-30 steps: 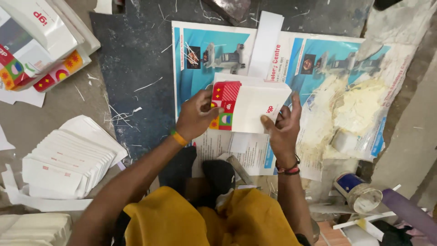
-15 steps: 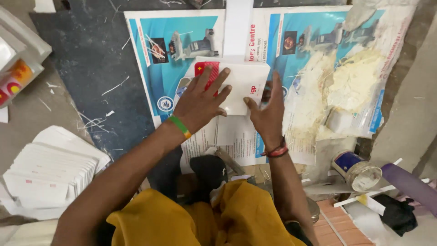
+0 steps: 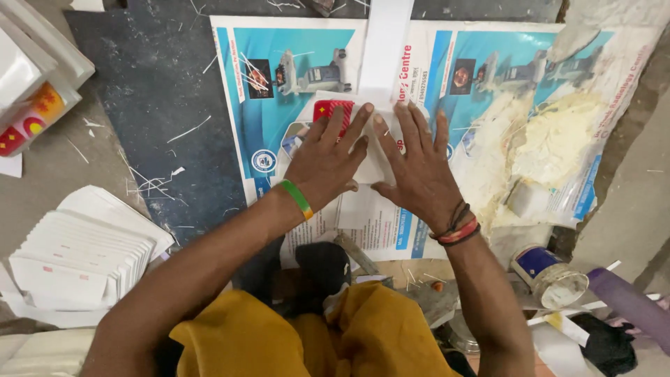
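My left hand [image 3: 328, 159] and my right hand [image 3: 417, 167] lie flat, side by side, pressing a white folded paper piece with a red printed patch [image 3: 331, 112] down onto a blue printed poster sheet [image 3: 272, 139]. Fingers of both hands are spread and point away from me. Most of the paper piece is hidden under my palms. A long white paper strip [image 3: 385, 49] runs from the paper piece toward the far edge of the poster. My left wrist bears a green band, my right wrist red and black bands.
A fanned stack of white folded paper pieces [image 3: 77, 255] lies at the left. More printed cartons [image 3: 28, 84] sit at the upper left. Dried pale paste [image 3: 558, 139] smears the poster's right side, with a white block [image 3: 528, 199] and a small tin of paste [image 3: 551, 276] close by.
The paper piece went from held up in both hands to lying on the poster. Both hands have flattened onto it and now press it down.
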